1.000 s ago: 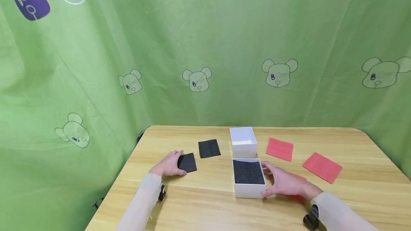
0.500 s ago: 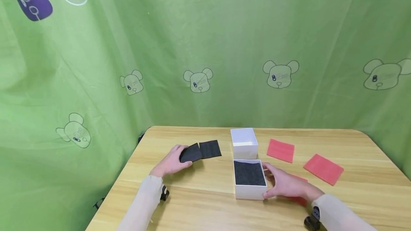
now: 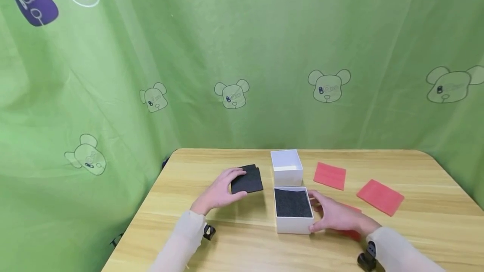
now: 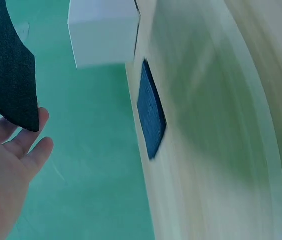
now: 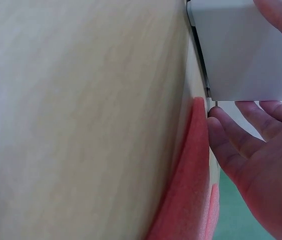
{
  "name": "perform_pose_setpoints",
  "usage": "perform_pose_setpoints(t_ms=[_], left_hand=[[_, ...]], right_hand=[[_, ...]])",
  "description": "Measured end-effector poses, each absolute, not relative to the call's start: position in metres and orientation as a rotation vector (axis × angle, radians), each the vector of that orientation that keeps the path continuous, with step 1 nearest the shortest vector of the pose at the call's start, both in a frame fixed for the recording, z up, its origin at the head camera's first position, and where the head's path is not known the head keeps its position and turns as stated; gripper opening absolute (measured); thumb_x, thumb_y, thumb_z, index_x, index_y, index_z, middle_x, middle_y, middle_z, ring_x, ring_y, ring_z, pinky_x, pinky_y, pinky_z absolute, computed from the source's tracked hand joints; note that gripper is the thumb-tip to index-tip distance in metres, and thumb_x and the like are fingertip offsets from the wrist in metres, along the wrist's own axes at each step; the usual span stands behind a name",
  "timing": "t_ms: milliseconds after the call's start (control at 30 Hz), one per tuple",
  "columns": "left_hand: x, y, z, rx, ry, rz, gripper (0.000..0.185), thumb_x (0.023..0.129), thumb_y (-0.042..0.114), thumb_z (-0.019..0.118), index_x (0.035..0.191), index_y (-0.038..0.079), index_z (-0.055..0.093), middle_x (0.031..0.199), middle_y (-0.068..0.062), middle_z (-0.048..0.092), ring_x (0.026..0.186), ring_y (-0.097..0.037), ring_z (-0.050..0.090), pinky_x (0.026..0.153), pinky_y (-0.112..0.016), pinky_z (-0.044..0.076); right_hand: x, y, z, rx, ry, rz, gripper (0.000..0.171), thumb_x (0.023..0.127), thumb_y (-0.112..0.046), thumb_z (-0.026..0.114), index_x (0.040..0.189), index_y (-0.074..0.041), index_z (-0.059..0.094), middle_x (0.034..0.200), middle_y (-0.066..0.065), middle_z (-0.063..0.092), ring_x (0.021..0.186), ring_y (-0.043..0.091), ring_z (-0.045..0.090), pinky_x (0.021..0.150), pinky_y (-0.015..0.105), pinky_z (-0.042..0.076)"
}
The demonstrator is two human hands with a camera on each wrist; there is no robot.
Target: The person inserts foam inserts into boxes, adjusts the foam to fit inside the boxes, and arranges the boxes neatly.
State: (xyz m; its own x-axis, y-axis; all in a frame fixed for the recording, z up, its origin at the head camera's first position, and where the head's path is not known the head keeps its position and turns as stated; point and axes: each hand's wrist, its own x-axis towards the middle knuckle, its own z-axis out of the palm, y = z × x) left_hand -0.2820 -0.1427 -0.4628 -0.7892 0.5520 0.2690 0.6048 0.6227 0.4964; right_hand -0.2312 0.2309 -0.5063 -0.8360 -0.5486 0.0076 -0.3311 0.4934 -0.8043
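My left hand [image 3: 219,193] pinches a black foam square [image 3: 246,182] by its left side, between thumb and fingers. The left wrist view shows this square [image 4: 8,75] bowed and raised off the table. A second black square [image 4: 152,110] lies flat on the wood below, mostly covered by the held one in the head view. My right hand [image 3: 333,214] grips the right wall of the nearer white box [image 3: 294,225], thumb at the front corner and fingers farther back. Black foam [image 3: 292,202] fills that box almost to its rim.
Directly behind the nearer box stands another white box [image 3: 287,177], with no contents showing. Two red foam pieces [image 3: 330,175] [image 3: 380,197] lie to the right. A third red piece [image 3: 351,234] is partly hidden under my right hand. A green curtain [image 3: 242,125] hangs behind the table.
My left hand has lifted the black foam square and carried it right, over the second black square. My right hand has stayed on the nearer box.
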Motion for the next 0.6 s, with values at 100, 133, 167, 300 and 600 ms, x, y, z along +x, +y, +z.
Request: perform_pose_setpoints(t_ms=[100,133,167,300,600], left_hand=[[-0.277,-0.131,-0.458,-1.027,-2.726,-0.880,0.060,0.084,0.046,0.066,0.136,0.022,0.049,0.143,0.002,0.040,0.131,-0.021,0.037,0.105,-0.043,0.034],[-0.276,-0.128,-0.457,-1.036,-2.720,-0.874,0.060,0.084,0.046,0.066,0.136,0.022,0.049,0.143,0.003,0.040,0.130,-0.020,0.037,0.105,-0.042,0.035],[-0.273,-0.124,-0.456,-1.044,-2.715,-0.868,0.060,0.084,0.047,0.066,0.136,0.022,0.049,0.143,0.003,0.040,0.130,-0.020,0.038,0.105,-0.042,0.035],[-0.266,-0.109,-0.453,-1.062,-2.699,-0.852,0.060,0.083,0.047,0.066,0.136,0.022,0.049,0.143,0.002,0.040,0.131,-0.020,0.037,0.105,-0.041,0.035],[-0.251,-0.076,-0.450,-1.165,-2.685,-0.763,0.065,0.084,0.058,0.059,0.138,0.025,0.046,0.145,0.002,0.038,0.131,-0.014,0.034,0.104,-0.037,0.037]], right_hand=[[-0.232,0.231,-0.504,-0.762,2.491,-1.261,0.099,0.065,-0.033,0.085,0.141,-0.001,0.030,0.132,0.018,0.047,0.118,0.037,0.046,0.098,0.058,0.036],[-0.232,0.231,-0.505,-0.763,2.489,-1.261,0.099,0.065,-0.033,0.085,0.141,-0.001,0.030,0.132,0.019,0.047,0.118,0.037,0.046,0.098,0.058,0.036],[-0.232,0.232,-0.505,-0.762,2.490,-1.258,0.099,0.065,-0.033,0.085,0.141,-0.002,0.030,0.133,0.018,0.047,0.119,0.038,0.046,0.098,0.058,0.036],[-0.233,0.232,-0.508,-0.729,2.495,-1.250,0.099,0.066,-0.034,0.085,0.142,-0.003,0.030,0.133,0.017,0.047,0.119,0.037,0.045,0.099,0.057,0.036],[-0.234,0.232,-0.507,-0.685,2.485,-1.229,0.101,0.067,-0.035,0.085,0.143,-0.003,0.028,0.134,0.018,0.046,0.120,0.037,0.044,0.100,0.058,0.035]])
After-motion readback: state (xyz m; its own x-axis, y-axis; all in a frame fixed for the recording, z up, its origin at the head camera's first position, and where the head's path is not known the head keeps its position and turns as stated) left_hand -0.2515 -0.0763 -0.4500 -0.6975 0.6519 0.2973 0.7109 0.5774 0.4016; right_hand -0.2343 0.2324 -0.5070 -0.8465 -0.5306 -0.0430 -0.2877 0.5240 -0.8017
